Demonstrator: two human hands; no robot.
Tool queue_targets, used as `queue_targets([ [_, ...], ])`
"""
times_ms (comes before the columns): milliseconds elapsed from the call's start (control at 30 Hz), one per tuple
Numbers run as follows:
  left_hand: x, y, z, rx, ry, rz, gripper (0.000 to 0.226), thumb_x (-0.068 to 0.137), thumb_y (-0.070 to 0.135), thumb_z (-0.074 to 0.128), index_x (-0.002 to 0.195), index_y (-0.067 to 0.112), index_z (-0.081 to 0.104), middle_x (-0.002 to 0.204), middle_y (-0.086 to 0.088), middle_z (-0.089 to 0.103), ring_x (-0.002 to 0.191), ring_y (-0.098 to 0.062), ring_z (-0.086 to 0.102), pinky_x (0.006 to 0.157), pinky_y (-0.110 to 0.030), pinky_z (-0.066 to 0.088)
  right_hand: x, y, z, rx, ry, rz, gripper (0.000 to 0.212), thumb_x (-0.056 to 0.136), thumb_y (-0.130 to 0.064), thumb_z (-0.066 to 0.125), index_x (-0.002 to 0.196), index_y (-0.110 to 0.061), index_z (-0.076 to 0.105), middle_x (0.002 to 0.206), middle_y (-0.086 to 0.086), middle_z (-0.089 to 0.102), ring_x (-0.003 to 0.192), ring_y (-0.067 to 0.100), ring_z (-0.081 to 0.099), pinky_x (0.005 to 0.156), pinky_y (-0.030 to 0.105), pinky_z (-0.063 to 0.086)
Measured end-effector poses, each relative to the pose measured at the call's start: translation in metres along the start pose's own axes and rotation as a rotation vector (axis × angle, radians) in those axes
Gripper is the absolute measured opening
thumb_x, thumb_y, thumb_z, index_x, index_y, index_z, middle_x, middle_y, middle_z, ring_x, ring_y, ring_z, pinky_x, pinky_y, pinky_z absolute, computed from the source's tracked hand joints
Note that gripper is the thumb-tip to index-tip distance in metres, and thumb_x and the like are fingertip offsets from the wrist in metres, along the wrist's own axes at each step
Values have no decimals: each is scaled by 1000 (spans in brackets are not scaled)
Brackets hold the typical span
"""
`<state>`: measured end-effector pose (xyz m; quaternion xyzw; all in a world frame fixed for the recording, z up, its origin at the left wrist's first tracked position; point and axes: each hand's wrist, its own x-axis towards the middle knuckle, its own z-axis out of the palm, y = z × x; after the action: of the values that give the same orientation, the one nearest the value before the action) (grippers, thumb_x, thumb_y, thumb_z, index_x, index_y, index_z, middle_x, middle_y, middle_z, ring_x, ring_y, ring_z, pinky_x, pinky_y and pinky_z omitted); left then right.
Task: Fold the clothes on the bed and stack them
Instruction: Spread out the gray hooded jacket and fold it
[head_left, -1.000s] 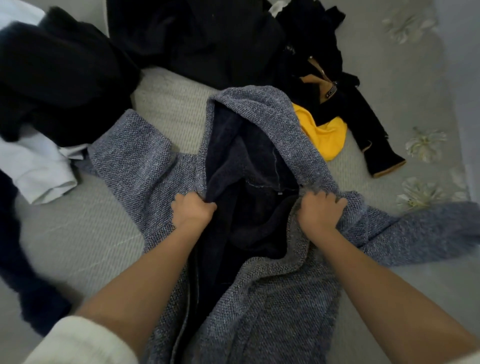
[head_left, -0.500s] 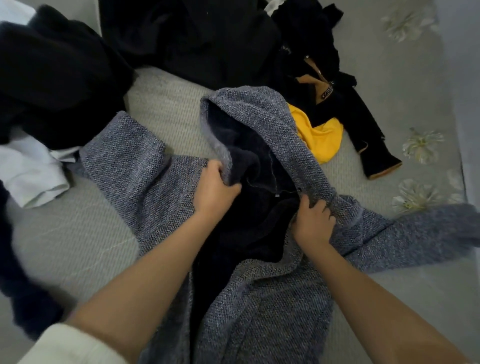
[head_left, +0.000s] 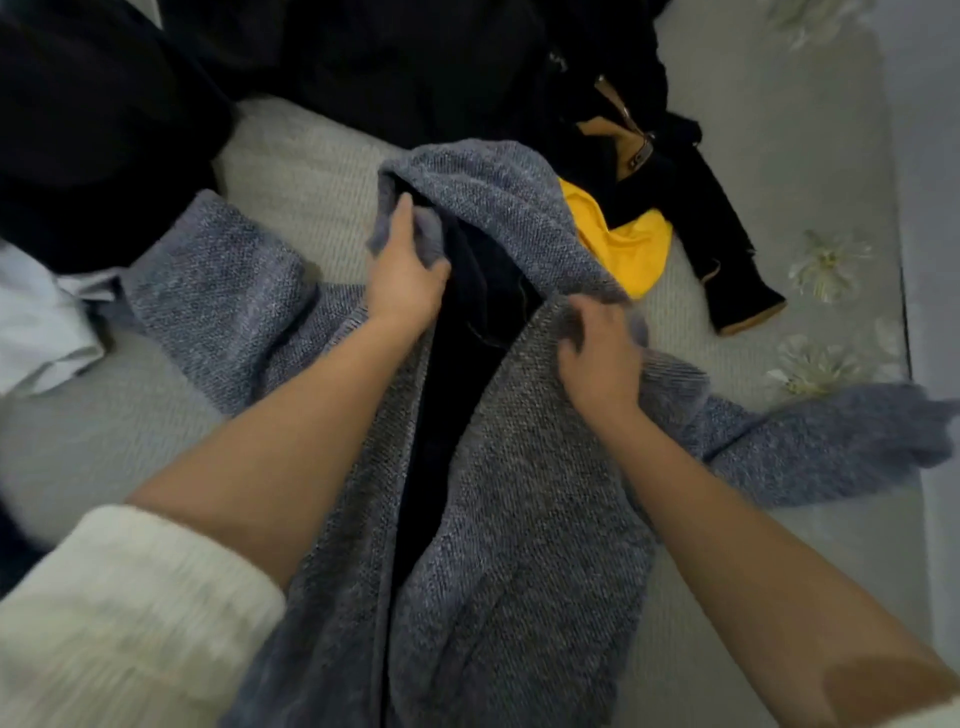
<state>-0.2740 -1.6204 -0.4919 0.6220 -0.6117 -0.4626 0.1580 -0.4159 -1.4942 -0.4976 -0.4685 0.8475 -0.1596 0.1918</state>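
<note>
Both grips clamp the grey hoodie's open front on the bed.

Left grip (head_left: 402, 275) pinches the hood's edge and right grip (head_left: 597, 358), blurred, curls into the right front edge. The grey hoodie (head_left: 519, 467) lies unzipped with its lining up and its sleeves spread to both sides. An uneven pull would likely twist the dark lining and leave a lumpy fold. The hood touches the yellow garment (head_left: 623, 244), so a tug could drag that along. The bed (head_left: 301, 171) is soft and ribbed, with a flower print (head_left: 826, 265) at the right, so creases may not press flat. Black clothes (head_left: 104, 130) crowd the far end and a white cloth (head_left: 36, 322) lies at the left.
</note>
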Motion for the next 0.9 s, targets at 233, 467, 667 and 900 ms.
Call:
queue_targets([
  [233, -103, -91, 4, 475, -350, 99, 63, 94, 29, 50, 148, 20, 19, 155, -10, 12, 141, -30, 15, 113, -40, 22, -124, 50, 15, 18, -131, -50, 41, 90, -16, 48, 130, -4, 51, 141, 18, 42, 131, 32, 37, 107, 38, 30],
  [467, -211, -135, 15, 612, -330, 190, 46, 96, 34, 42, 136, 10, 43, 127, -10, 51, 118, -28, 40, 93, -35, 38, -251, 92, 36, 125, 52, 511, 41, 86, -17, 61, 123, -1, 55, 111, 19, 57, 100, 31, 52, 87, 33, 41],
  [667, -253, -144, 3, 592, -313, 66, 52, 93, 40, 47, 136, 11, 39, 105, -10, 61, 110, -28, 44, 89, -36, 39, -305, 94, 64, 345, -173, 788, 54, 78, -27, 72, 122, -1, 53, 120, 17, 60, 110, 33, 57, 90, 38, 47],
  [900, -276, -135, 6, 403, -426, 37, 32, 84, 26, 61, 64, 12, 40, 69, -7, 46, 73, -28, 50, 51, -30, 31, -337, 103, 41, 674, -22, 683, 9, 93, -8, 51, 101, -7, 55, 94, 4, 57, 91, 20, 52, 75, 27, 44],
])
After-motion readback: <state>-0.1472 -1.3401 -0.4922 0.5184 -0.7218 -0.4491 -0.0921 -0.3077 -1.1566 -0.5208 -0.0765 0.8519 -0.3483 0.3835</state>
